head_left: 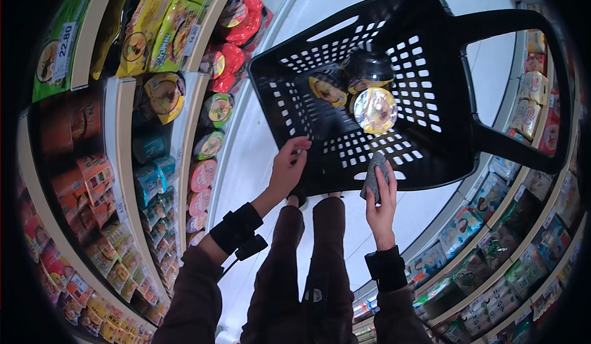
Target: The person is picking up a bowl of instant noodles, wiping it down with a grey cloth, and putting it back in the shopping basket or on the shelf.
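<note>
Right hand (383,203) is gripping a grey oblong object (372,174) near a black perforated plastic basket (449,144). Left hand (289,164) is hovering nearby, loosely open.

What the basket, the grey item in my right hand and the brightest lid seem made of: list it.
Basket: probably moulded plastic, black, satin sheen; regular holes suggest it.
Grey item: possibly fabric, matte and speckled; the look leaves it open.
Brightest lid: likely foil or plastic film, glossy, judging by its glare.

Shopping basket (440,159): black, perforated walls, open top, handle out to right; packaged bowls (375,111) inside, one shiny-topped. Grey speckled item (372,176): elongated, held at near rim.
</note>
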Demonstrator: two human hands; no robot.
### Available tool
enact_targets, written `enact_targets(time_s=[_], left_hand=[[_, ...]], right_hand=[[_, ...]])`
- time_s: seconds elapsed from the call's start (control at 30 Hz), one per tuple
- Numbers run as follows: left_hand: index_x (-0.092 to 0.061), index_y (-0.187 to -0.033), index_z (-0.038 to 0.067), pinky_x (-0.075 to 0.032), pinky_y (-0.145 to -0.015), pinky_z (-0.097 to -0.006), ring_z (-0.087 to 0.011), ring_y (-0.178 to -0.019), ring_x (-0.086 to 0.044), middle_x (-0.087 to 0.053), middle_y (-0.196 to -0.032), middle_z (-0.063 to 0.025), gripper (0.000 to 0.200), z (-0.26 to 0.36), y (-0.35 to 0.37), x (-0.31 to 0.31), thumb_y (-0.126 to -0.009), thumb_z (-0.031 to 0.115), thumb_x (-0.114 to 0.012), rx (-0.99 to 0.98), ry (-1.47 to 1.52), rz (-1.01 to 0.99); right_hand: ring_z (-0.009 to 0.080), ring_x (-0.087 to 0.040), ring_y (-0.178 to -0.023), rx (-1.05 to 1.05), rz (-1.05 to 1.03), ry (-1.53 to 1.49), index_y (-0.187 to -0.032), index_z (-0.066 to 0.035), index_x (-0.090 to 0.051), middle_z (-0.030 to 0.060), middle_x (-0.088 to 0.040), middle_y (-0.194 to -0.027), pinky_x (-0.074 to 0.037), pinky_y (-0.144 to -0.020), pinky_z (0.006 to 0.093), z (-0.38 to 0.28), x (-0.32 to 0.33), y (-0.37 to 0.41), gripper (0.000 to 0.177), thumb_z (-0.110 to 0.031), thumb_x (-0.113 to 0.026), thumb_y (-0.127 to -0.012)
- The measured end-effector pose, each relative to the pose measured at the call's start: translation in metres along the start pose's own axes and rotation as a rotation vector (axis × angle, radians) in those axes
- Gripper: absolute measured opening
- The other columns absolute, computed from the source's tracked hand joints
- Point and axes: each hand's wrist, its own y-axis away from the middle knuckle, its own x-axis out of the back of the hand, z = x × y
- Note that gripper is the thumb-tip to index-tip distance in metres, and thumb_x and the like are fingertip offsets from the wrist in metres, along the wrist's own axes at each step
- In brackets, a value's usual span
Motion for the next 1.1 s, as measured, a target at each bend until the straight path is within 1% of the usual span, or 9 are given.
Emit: enact_targets(time_s=[0.1,0.2,0.33,0.5,0.6,0.77,0.87,1.0,1.1], left_hand=[[-0.042,-0.108,0.003,-0.039,-0.081,-0.028,-0.0175,-0.098,-0.047,-0.048,-0.104,-0.0085,0.034,0.0,-0.02,-0.023,-0.075,0.004,-0.052,-0.011,-0.103,-0.075],[-0.036,-0.114,0.004,-0.029,-0.093,-0.0339,-0.0295,-0.111,-0.035,-0.039,-0.115,-0.0142,0.055,0.0,-0.046,-0.038,-0.067,0.014,-0.063,-0.17,-0.509,-0.203],[-0.03,-0.118,0.002,-0.023,-0.097,-0.0361,-0.0305,-0.121,-0.019,-0.032,-0.122,-0.0147,0.067,-0.002,-0.096,-0.06,-0.063,0.016,-0.067,-0.31,-0.823,-0.223],[-0.024,-0.123,0.003,-0.022,-0.097,-0.0426,-0.0282,-0.123,-0.014,-0.024,-0.128,-0.0116,0.079,0.009,-0.159,-0.094,-0.06,0.018,-0.068,-0.467,-1.049,-0.169],[-0.021,-0.125,0.004,-0.024,-0.094,-0.0465,-0.0258,-0.124,-0.012,-0.019,-0.131,-0.0111,0.083,0.012,-0.194,-0.117,-0.06,0.026,-0.068,-0.58,-1.42,-0.2],[-0.019,-0.127,0.007,-0.029,-0.09,-0.0482,-0.028,-0.124,-0.012,-0.016,-0.132,-0.0134,0.085,-0.006,-0.237,-0.151,-0.06,0.026,-0.068,-0.584,-1.502,-0.09],[-0.013,-0.129,0.012,-0.032,-0.088,-0.0498,-0.029,-0.124,-0.011,-0.014,-0.133,-0.014,0.089,-0.022,-0.249,-0.16,-0.061,0.025,-0.068,-0.535,-1.547,-0.068],[-0.014,-0.129,0.012,-0.037,-0.086,-0.0419,-0.0296,-0.12,-0.022,-0.022,-0.129,-0.0157,0.085,-0.018,-0.254,-0.159,-0.061,0.013,-0.066,-0.538,-1.485,-0.099],[-0.019,-0.127,0.012,-0.04,-0.082,-0.0444,-0.0283,-0.118,-0.025,-0.027,-0.125,-0.0167,0.078,-0.017,-0.26,-0.153,-0.063,0.013,-0.065,-0.655,-1.492,-0.104]], right_hand=[[0.0338,-0.037,-0.107,0.057,0.045,0.043,-0.115,-0.006,-0.043,0.0175,-0.032,-0.124,-0.032,-0.088,0.0381,0.007,0.023,-0.014,0.047,0.003,-0.051,-0.069],[0.0346,-0.037,-0.107,0.09,0.083,0.124,-0.115,-0.007,-0.044,0.0173,-0.032,-0.124,-0.033,-0.087,0.0392,0.018,0.041,-0.024,0.048,0.003,-0.053,-0.068],[0.0357,-0.037,-0.106,0.111,0.129,0.189,-0.115,-0.01,-0.044,0.0184,-0.032,-0.124,-0.033,-0.087,0.0405,0.024,0.059,-0.036,0.05,0.002,-0.056,-0.068],[0.0375,-0.039,-0.103,0.116,0.165,0.206,-0.112,-0.007,-0.045,0.0213,-0.032,-0.122,-0.035,-0.084,0.0411,0.034,0.063,-0.039,0.051,-0.003,-0.063,-0.064],[0.0388,-0.04,-0.102,0.152,0.171,0.136,-0.111,-0.005,-0.046,0.0242,-0.032,-0.121,-0.036,-0.082,0.0412,0.037,0.062,-0.039,0.05,-0.003,-0.063,-0.064],[0.0392,-0.042,-0.099,0.183,0.189,0.049,-0.109,-0.007,-0.048,0.0255,-0.034,-0.119,-0.037,-0.081,0.0416,0.041,0.064,-0.037,0.05,-0.003,-0.064,-0.062],[0.0388,-0.036,-0.108,0.187,0.13,0.055,-0.112,-0.006,-0.044,0.0251,-0.03,-0.121,-0.034,-0.087,0.0415,0.044,0.065,-0.032,0.049,-0.003,-0.062,-0.066],[0.0386,-0.038,-0.106,0.218,0.152,0.026,-0.11,-0.005,-0.045,0.0252,-0.031,-0.12,-0.035,-0.085,0.0409,0.045,0.064,-0.034,0.047,-0.004,-0.061,-0.066],[0.0361,-0.043,-0.097,0.188,0.206,-0.008,-0.107,-0.009,-0.051,0.0214,-0.035,-0.12,-0.04,-0.079,0.0401,0.042,0.062,-0.035,0.048,-0.003,-0.062,-0.061]])
